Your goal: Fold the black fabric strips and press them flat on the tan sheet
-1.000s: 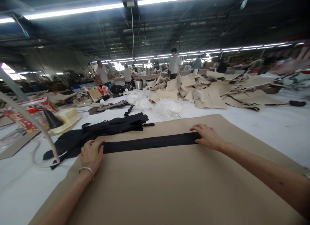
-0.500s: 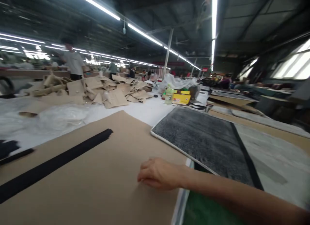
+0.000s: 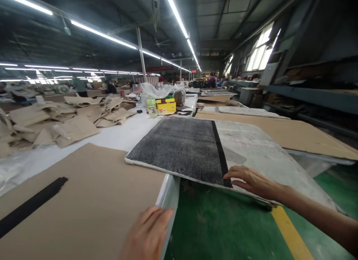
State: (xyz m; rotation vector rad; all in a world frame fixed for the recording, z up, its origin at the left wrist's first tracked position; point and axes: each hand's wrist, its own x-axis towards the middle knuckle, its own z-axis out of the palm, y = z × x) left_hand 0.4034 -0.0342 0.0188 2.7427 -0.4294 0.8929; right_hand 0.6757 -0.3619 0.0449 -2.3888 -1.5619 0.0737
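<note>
My right hand (image 3: pixel 251 181) reaches out to the near edge of a dark grey pile mat (image 3: pixel 181 148). Its stretched fingers lie on the end of the black strip (image 3: pixel 219 152) that runs across the mat, beside the mat's pale grey part (image 3: pixel 260 152). The mat overhangs the gap between two tables. My left hand (image 3: pixel 147 232) is blurred and lies flat, fingers together, on the right edge of a large tan board (image 3: pixel 84 200). A long black band (image 3: pixel 30 206) lies on that board at the far left, away from both hands.
The white table (image 3: pixel 117 133) carries a pile of tan cut pieces (image 3: pixel 69 118), a yellow box (image 3: pixel 166 107) and a bottle (image 3: pixel 151 105). A tan sheet (image 3: pixel 293 133) covers the table on the right. Green floor (image 3: pixel 223 222) with a yellow line (image 3: pixel 288 234) lies between. People work far off.
The view has swung right. Both hands left the black band; my right hand moved from the tan board to the grey mat's edge, and my left hand came to the board's right edge.
</note>
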